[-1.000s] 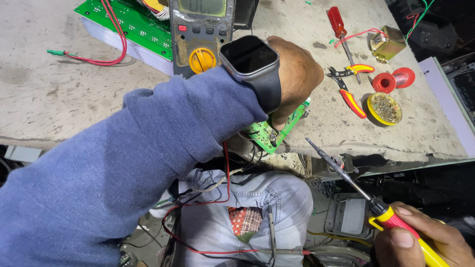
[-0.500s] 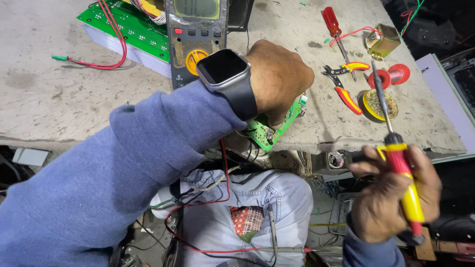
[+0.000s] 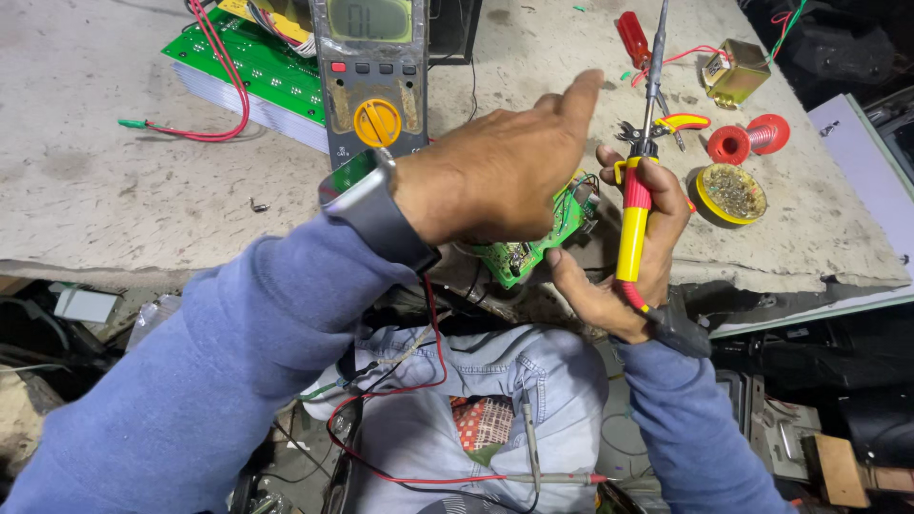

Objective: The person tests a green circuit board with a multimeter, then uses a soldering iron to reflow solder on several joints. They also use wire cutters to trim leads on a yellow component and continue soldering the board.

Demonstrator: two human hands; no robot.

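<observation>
My left hand (image 3: 500,171) hovers, blurred, with its fingers stretched out over a small green circuit board (image 3: 543,236) at the table's front edge; the palm hides part of the board. A smartwatch (image 3: 367,205) sits on that wrist. My right hand (image 3: 633,252) is closed around the yellow and red handle of a soldering iron (image 3: 633,214), held upright just right of the board with its metal tip pointing up and away. The right thumb lies just below the board.
On the grey table stand a multimeter (image 3: 373,90), a large green circuit board (image 3: 249,69) with a red wire (image 3: 224,114), a red screwdriver (image 3: 632,38), pliers (image 3: 674,124), a red solder spool (image 3: 747,143), a yellow tin (image 3: 729,193) and a brass-coloured part (image 3: 738,67). Probe leads (image 3: 528,447) lie on my lap.
My right hand has lifted the soldering iron from below the table edge to upright beside the small board. My left hand has risen off the board and spread its fingers.
</observation>
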